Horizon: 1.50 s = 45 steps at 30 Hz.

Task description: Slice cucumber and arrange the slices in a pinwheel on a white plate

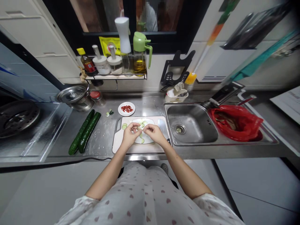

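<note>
Steel counter (pixel 105 140) with cutting board (pixel 117 145), two cucumbers (pixel 84 132), chilli saucer (pixel 126 109), lidded pot (pixel 73 97).

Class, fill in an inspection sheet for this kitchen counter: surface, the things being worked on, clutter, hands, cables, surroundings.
Surface: steel counter, wet-looking, with a white cutting board on it.
Things in hand: a small pale piece, too small to identify, pinched between both hands over a white plate with cucumber slices by it.
Clutter: two whole cucumbers, small dish of red bits, lidded pot, cucumber ends.
Hands: left hand and right hand, fingertips meeting, grip closed on the piece.
Cables: dark cable along the counter's front edge.
Surroundings: sink, red bag, condiment shelf, stove.
</note>
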Available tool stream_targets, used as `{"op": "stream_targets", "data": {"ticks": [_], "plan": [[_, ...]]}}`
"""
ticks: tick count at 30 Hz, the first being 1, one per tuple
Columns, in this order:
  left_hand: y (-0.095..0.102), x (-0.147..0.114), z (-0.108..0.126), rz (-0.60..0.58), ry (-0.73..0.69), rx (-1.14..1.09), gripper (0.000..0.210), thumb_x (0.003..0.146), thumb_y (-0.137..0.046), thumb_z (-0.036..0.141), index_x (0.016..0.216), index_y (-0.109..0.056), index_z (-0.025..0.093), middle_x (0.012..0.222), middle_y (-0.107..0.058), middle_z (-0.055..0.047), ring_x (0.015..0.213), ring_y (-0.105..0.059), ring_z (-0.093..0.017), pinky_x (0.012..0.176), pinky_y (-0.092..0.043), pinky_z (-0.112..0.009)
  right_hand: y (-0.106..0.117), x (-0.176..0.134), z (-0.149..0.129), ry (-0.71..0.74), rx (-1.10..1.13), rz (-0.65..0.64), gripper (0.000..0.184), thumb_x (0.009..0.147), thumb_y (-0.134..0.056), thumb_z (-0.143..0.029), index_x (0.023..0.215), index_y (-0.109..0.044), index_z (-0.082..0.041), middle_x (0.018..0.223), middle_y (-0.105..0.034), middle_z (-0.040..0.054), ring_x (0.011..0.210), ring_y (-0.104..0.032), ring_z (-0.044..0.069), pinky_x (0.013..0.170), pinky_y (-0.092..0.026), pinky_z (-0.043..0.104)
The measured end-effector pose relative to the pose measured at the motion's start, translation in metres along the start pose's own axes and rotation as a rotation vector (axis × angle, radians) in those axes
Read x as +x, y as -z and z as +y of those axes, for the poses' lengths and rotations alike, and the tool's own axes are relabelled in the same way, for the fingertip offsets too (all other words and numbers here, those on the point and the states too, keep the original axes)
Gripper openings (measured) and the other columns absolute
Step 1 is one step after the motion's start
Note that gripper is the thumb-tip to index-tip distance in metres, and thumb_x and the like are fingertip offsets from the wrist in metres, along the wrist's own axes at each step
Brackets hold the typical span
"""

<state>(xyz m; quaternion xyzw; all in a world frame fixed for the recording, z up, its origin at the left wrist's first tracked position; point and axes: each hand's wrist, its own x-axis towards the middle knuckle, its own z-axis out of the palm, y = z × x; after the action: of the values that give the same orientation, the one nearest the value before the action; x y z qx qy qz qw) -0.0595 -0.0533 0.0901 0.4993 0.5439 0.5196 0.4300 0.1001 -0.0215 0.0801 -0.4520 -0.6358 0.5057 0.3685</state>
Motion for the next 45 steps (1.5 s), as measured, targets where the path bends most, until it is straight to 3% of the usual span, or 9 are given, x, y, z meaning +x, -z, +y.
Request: {"op": "stream_targets", "data": {"ticks": [9, 13, 17, 30, 37, 45], "plan": [[0.000, -0.003, -0.002, 0.003, 0.003, 0.119, 0.020, 0.068, -0.069, 0.024, 0.086, -0.061, 0.020, 0.073, -0.058, 0.002, 0.063, -0.047, -0.010, 0.066, -0.039, -0.023, 0.000, 0.001, 0.002, -0.053, -0.015, -0.006, 0.012, 0.072, -0.057, -0.027, 0.069, -0.064, -0.017, 0.067, -0.064, -0.0004, 0.064, -0.058, 0.013, 0.066, -0.046, 0.026], [0.000, -0.004, -0.009, -0.004, 0.038, 0.111, 0.017, 0.067, -0.069, 0.025, 0.079, -0.059, 0.020, 0.073, -0.057, 0.002, 0.064, -0.048, -0.011, 0.064, -0.039, -0.022, -0.002, 0.001, 0.009, -0.137, 0.056, -0.045, 0.009, 0.071, -0.057, -0.026, 0.071, -0.061, -0.018, 0.059, -0.061, -0.0022, 0.055, -0.057, 0.012, 0.058, -0.047, 0.024], [0.001, -0.005, -0.021, -0.012, 0.104, 0.133, 0.015, 0.067, -0.069, 0.026, 0.075, -0.059, 0.019, 0.069, -0.056, 0.003, 0.062, -0.048, -0.010, 0.063, -0.038, -0.022, -0.001, 0.002, 0.020, -0.129, 0.033, -0.066, 0.011, 0.072, -0.059, -0.027, 0.074, -0.062, -0.017, 0.057, -0.060, -0.0030, 0.054, -0.056, 0.011, 0.056, -0.045, 0.023], [0.006, -0.006, -0.054, -0.064, 0.219, 0.441, 0.014, 0.069, -0.068, 0.031, 0.076, -0.063, 0.020, 0.068, -0.060, 0.005, 0.061, -0.051, -0.010, 0.065, -0.037, -0.023, -0.004, 0.003, 0.037, -0.056, -0.347, -0.092, 0.013, 0.079, -0.057, -0.018, 0.079, -0.070, -0.016, 0.076, -0.070, 0.0017, 0.071, -0.060, 0.014, 0.067, -0.042, 0.022], [0.002, -0.008, -0.049, -0.141, 0.276, 0.692, 0.011, 0.074, -0.064, 0.028, 0.084, -0.067, 0.025, 0.077, -0.069, 0.003, 0.078, -0.062, -0.017, 0.084, -0.033, -0.032, -0.011, 0.002, 0.033, -0.132, -0.684, -0.197, 0.017, 0.085, -0.055, -0.020, 0.091, -0.070, -0.016, 0.083, -0.071, 0.0057, 0.078, -0.062, 0.016, 0.067, -0.037, 0.022], [-0.007, -0.006, -0.059, -0.206, 0.291, 0.866, 0.012, 0.076, -0.058, 0.028, 0.085, -0.067, 0.025, 0.082, -0.072, 0.000, 0.087, -0.063, -0.022, 0.084, -0.029, -0.036, -0.018, 0.001, 0.037, -0.202, -0.870, -0.280, 0.021, 0.088, -0.051, -0.019, 0.099, -0.069, -0.017, 0.098, -0.071, 0.0089, 0.093, -0.062, 0.019, 0.071, -0.036, 0.023]]}}
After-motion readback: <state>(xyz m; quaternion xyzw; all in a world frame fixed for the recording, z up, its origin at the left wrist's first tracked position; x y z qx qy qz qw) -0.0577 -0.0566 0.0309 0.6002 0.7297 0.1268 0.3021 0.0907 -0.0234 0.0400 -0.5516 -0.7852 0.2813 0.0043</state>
